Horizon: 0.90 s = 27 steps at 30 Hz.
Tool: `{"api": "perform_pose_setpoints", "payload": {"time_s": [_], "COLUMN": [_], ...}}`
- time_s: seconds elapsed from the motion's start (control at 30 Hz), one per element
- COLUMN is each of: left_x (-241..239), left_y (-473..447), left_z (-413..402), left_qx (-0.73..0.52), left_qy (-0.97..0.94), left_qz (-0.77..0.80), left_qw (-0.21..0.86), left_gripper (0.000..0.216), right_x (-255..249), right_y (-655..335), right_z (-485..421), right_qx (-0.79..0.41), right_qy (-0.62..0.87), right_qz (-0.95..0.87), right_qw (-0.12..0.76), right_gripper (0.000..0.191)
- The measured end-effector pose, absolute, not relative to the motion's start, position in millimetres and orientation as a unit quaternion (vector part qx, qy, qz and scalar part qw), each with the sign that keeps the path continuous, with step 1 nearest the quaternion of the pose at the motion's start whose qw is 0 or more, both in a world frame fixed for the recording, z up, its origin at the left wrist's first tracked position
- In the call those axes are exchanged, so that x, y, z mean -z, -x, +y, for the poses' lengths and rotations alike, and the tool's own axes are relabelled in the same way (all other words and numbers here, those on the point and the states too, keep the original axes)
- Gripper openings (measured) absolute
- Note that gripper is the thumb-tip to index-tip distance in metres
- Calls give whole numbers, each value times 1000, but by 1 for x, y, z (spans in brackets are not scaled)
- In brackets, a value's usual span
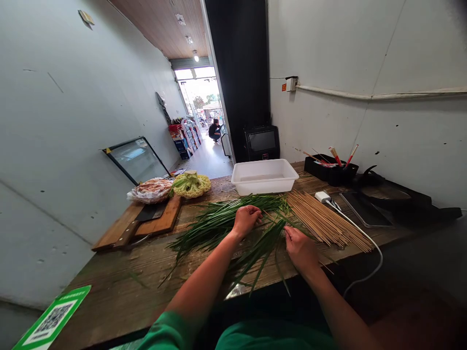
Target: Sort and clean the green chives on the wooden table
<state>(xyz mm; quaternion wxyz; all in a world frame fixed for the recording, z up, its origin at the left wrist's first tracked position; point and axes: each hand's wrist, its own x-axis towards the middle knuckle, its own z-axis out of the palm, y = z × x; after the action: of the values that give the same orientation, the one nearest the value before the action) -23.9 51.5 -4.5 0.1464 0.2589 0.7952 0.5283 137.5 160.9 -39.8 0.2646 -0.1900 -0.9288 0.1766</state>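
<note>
A spread of long green chive leaves (215,223) lies across the wooden table (146,277). My left hand (246,219) rests on the leaves near their middle, fingers curled closed on some of them. My right hand (299,248) sits at the right end of the green bundle, fingers pinched on a few leaves. Just right of it lies a pile of thin bamboo skewers (324,221).
A white plastic tub (264,176) stands behind the leaves. A cutting board (153,224) with a cleaver (140,224), a bagged food item (150,190) and a cauliflower (191,184) are at left. A charger with cable (323,197), black trays and a green QR sign (51,321) are also here. A person crouches far off in the doorway (214,130).
</note>
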Motion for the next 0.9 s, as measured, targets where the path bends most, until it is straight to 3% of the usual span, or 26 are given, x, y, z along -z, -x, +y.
{"api": "perform_pose_setpoints", "payload": {"time_s": [0.4, 0.6, 0.73, 0.9], "left_x": [10, -4, -11, -2], "left_y": [20, 14, 19, 20], "left_z": [52, 46, 39, 39], "left_qx": [-461, -339, -234, -124], "left_qy": [-316, -498, -437, -424], "left_qz": [823, 795, 868, 896], "left_qw": [102, 65, -38, -43], "left_gripper": [17, 23, 23, 22], "right_x": [40, 39, 39, 41], "right_y": [-137, -137, -137, -135], "right_z": [161, 161, 161, 162], "right_qx": [-167, -167, -170, -168], "right_qy": [188, 202, 209, 211], "right_qz": [-931, -928, -926, -926], "right_qw": [264, 264, 263, 263], "right_gripper": [31, 31, 32, 31]}}
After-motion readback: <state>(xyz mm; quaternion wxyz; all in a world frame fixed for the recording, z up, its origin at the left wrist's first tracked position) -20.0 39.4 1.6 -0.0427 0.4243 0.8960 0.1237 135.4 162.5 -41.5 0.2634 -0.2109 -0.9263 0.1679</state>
